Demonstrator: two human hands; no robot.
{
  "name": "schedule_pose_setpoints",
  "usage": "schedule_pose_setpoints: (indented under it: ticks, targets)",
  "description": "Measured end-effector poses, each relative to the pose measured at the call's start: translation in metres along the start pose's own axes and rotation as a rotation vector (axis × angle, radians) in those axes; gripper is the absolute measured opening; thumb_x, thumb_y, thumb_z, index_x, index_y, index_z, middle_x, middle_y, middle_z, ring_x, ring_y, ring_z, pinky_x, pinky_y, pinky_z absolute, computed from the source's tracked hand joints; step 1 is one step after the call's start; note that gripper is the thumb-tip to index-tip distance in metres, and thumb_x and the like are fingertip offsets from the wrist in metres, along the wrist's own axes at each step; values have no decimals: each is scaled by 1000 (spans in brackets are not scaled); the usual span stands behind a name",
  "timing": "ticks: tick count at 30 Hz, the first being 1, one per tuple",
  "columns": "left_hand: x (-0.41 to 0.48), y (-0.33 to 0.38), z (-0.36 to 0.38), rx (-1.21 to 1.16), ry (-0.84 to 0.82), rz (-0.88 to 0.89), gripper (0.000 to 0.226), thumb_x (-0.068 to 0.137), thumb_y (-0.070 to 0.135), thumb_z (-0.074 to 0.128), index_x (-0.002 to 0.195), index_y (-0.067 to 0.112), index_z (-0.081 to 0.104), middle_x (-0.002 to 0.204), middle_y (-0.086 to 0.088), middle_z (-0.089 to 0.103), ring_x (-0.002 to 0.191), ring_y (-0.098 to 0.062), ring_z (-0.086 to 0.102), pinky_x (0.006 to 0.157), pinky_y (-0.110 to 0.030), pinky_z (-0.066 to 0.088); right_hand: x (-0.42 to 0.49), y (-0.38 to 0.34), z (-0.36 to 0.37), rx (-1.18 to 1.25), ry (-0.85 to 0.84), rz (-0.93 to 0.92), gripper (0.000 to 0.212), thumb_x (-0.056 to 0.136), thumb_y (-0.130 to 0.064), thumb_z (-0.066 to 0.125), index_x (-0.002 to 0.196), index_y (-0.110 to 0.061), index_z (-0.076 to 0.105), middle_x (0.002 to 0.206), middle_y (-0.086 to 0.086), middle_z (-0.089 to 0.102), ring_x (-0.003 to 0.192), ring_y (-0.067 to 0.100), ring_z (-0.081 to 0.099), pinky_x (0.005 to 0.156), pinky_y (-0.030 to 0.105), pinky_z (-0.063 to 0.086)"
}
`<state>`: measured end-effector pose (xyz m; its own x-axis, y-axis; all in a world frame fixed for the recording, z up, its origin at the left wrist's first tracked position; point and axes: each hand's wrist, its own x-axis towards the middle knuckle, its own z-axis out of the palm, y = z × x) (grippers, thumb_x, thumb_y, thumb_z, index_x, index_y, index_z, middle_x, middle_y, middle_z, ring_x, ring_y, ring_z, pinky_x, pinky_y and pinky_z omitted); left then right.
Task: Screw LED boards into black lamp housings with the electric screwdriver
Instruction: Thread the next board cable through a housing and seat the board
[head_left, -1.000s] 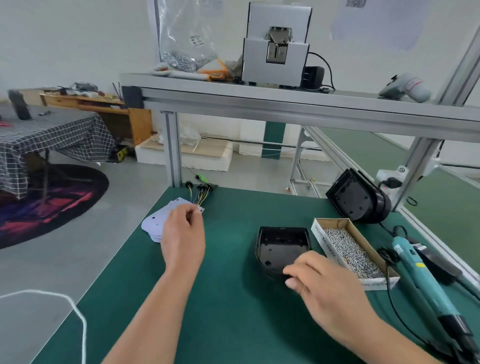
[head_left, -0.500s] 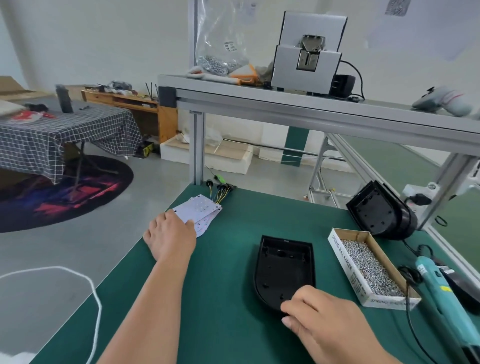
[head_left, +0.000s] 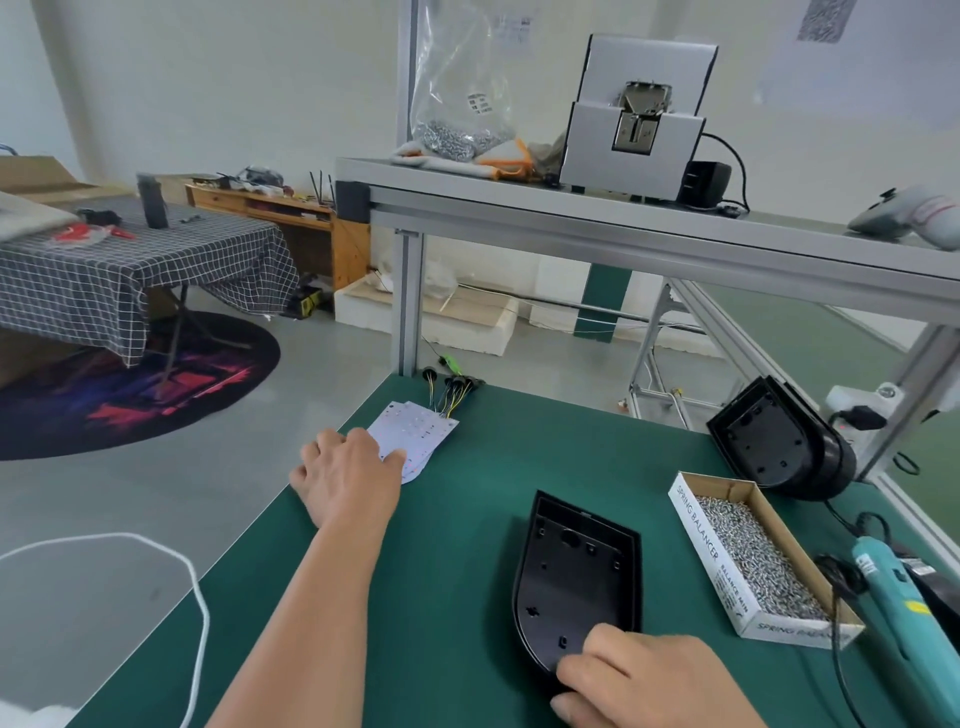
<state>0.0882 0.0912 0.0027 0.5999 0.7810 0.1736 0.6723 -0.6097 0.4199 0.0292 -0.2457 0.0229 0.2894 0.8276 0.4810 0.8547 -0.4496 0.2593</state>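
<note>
An empty black lamp housing (head_left: 576, 566) lies open side up on the green bench mat. My right hand (head_left: 649, 680) grips its rounded near end, fingers curled over the rim. At the far left corner is a fanned stack of white LED boards (head_left: 418, 434) with yellow and black wires (head_left: 452, 389). My left hand (head_left: 348, 473) is at the stack's near-left corner, its thumb on the top board and its fingers curled at the edge. The teal electric screwdriver (head_left: 893, 603) lies at the right edge, untouched.
A cardboard box of screws (head_left: 753, 551) sits right of the housing. Nested black housings (head_left: 779, 441) stand on their side behind it. An aluminium shelf (head_left: 623, 228) with a screw feeder (head_left: 639, 114) spans overhead. A white cord (head_left: 200, 597) hangs off the mat's left edge.
My left hand slid from the top of the board stack to its near-left corner. The housing under my right hand sits closer to me and slightly turned. My head moved too.
</note>
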Motion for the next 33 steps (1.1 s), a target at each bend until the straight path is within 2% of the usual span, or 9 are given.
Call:
schedule_pose_setpoints:
  ticks: [7,12,16,18,20,22,25,29,33]
  targets:
    - [-3,4,-4,-111,0,-36,38,94,37,69,122,14,59,129,-11,53,119,-33,44,96,-45,41,-4,2,-3,115,12,23,13,82,-47,70,75,-36,71,67,-10,50,50,8,45,37,22,39]
    - [-4,10,-8,-555,15,-15,32,99,13,51,130,18,59,124,-7,60,89,-29,55,73,-38,45,-5,8,-4,197,52,77,18,85,-50,66,85,-35,76,75,-13,58,53,7,48,43,19,36]
    - [-12,16,-13,-1017,-241,-62,27,78,10,55,102,14,66,89,-6,67,71,-24,51,64,-34,39,-6,18,-4,350,86,175,19,92,-49,68,98,-33,77,87,-17,62,60,-1,48,50,13,39]
    - [-17,19,-16,-1174,-413,-73,38,66,13,58,102,10,71,93,-12,73,75,-26,60,66,-35,44,-7,24,-4,459,118,260,21,96,-51,67,102,-33,75,92,-20,62,61,-8,44,55,10,38]
    - [-19,20,-18,-1264,-604,-55,51,62,10,56,108,13,78,105,-11,80,84,-29,71,72,-35,52,-7,31,-2,565,153,345,23,100,-54,63,107,-35,73,94,-20,63,57,-3,47,54,18,44]
    - [-23,21,-19,-1266,-749,8,56,61,8,54,111,15,78,106,-8,81,89,-28,73,72,-33,55,-4,38,1,647,191,434,18,101,-51,63,108,-37,72,94,-16,65,57,8,53,57,26,47]
    - [-33,23,-21,-1193,-868,121,53,60,7,51,109,10,70,94,-5,75,80,-24,64,61,-25,46,4,55,8,651,203,589,10,100,-37,69,106,-44,71,94,-10,68,73,15,62,67,18,46]
    - [-43,26,-30,-1083,-1079,244,42,64,9,52,101,14,71,93,-12,71,77,-26,62,60,-27,46,17,86,25,706,189,747,37,99,-18,71,118,-50,64,110,-19,66,96,11,64,83,21,50]
    - [-46,26,-37,-1074,-1250,299,35,65,9,61,98,15,73,97,-18,72,78,-31,67,64,-30,52,31,116,40,666,94,769,64,101,-5,62,154,-34,42,133,-22,50,114,3,57,99,32,50]
